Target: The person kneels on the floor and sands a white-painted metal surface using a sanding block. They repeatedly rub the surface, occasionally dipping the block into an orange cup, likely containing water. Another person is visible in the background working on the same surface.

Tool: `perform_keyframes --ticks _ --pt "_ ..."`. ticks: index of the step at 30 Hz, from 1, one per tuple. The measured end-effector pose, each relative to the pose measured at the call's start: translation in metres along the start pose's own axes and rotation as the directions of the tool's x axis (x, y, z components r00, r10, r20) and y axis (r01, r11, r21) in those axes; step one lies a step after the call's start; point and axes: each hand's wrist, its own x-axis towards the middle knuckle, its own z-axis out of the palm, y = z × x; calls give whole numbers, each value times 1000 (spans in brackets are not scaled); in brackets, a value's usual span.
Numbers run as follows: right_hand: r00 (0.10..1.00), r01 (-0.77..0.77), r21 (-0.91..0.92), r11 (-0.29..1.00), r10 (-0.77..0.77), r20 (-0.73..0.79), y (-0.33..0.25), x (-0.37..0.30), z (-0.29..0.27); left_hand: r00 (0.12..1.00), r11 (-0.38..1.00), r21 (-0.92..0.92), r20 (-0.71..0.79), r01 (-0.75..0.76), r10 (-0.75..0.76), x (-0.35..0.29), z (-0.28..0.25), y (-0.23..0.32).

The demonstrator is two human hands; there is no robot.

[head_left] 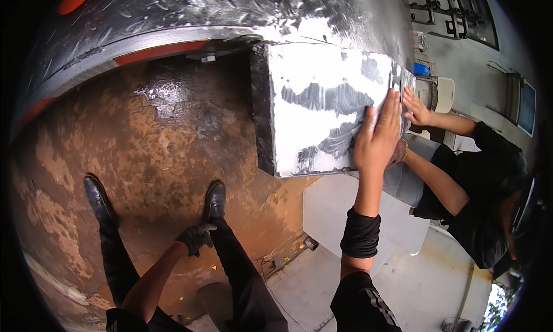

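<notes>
My bare right hand (377, 139) lies flat along the right part of a box-like panel (314, 122), fingers stretched out. The panel's face is coated in white, with dark grey smears where the coating is streaked or thin. A black side wall (264, 107) runs down its left edge. Low on the left, my left hand (197, 238) wears a dark glove and hangs beside my leg, its fingers loosely apart with nothing visible in them. Next to my right hand, a co-worker's hand (416, 107) is spread at the panel's right edge.
The co-worker (489, 176), in dark clothes, leans in from the right. Above the panel stretches a shiny black metal surface (173, 9) with raised marks. A pale flat board (340, 208) lies below the panel. Brown stained ground (155, 142) surrounds my black shoes.
</notes>
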Motion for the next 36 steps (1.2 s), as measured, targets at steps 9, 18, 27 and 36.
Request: perform_keyframes --ticks 9,18,27,36 --pt "992 -116 252 961 101 73 25 1 -6 993 993 -9 33 -117 117 14 -3 -13" --pt "974 -99 282 954 35 224 12 -12 -24 1000 1000 -7 15 4 -4 22 0 -22" --pt "955 -240 223 945 189 228 -6 -13 -22 997 997 29 33 -65 64 15 -2 -19" --pt "953 -240 111 964 212 218 -18 -17 -22 997 995 74 55 -60 56 20 2 -23"
